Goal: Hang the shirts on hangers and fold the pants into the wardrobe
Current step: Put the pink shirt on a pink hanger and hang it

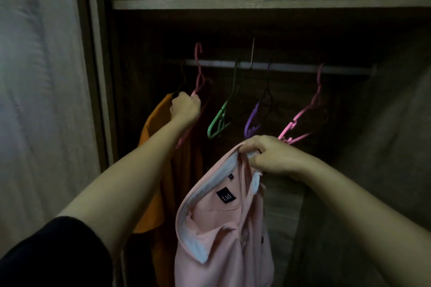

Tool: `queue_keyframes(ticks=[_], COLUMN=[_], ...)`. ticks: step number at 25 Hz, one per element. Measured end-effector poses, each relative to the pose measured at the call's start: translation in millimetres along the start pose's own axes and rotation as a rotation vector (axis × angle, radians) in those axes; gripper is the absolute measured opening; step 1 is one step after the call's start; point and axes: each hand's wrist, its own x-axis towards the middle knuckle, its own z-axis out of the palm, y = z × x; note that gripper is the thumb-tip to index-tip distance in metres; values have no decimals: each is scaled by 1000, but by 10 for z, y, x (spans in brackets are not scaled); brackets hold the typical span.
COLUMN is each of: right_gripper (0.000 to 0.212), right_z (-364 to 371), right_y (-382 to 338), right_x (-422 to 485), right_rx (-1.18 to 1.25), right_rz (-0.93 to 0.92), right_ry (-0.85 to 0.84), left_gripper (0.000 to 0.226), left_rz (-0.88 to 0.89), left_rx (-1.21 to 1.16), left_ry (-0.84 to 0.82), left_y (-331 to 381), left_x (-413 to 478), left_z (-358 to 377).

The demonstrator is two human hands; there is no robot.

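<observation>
Left hand (185, 107) clenched around a pink plastic hanger (198, 70), its hook raised just above the pale metal wardrobe rail (291, 67); my right hand (268, 156) pinches the white-lined collar of a pale pink polo shirt (221, 228) dangling below the rail. An orange shirt (158, 147) hangs under the rail's left end; a green hanger (218, 121), a purple hanger (253, 121) and a second pink hanger (300, 119) hang from it.

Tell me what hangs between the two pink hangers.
Head view: a green hanger and a purple hanger, both bare, hang on the rail between the left pink hanger, gripped by the left hand, and the right pink hanger.
</observation>
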Motion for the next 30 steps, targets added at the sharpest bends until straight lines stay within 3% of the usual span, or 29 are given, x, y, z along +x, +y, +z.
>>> queue_keyframes(ticks=[10, 14, 19, 22, 24, 27, 30], right_gripper=[27, 27, 31, 19, 11, 41, 41], right_z=[641, 807, 804, 751, 761, 888, 934], right_y=[-473, -591, -716, -811, -915, -1183, -1421], right_x=[84, 146, 24, -87, -146, -263, -403], right_rx=[20, 42, 56, 52, -76, -246, -415], right_rz=[131, 197, 185, 110, 39, -88, -193], right_ry=[-82, 41, 152, 170, 193, 137, 161], left_gripper=[27, 24, 43, 43, 41, 40, 40], left_rz=[187, 338, 453, 551, 637, 669, 675], left_rx=[343, 327, 103, 87, 110, 89, 63], left_ry=[271, 321, 157, 63, 27, -48, -19], left_y=[-1256, -1586, -1992, -2039, -2001, -1896, -1818], left_x=[-1363, -1508, -1738, -1829, -1888, -2036, -2130], left_z=[-1423, -2112, -2570, -2566, -2470, -2166, -1916])
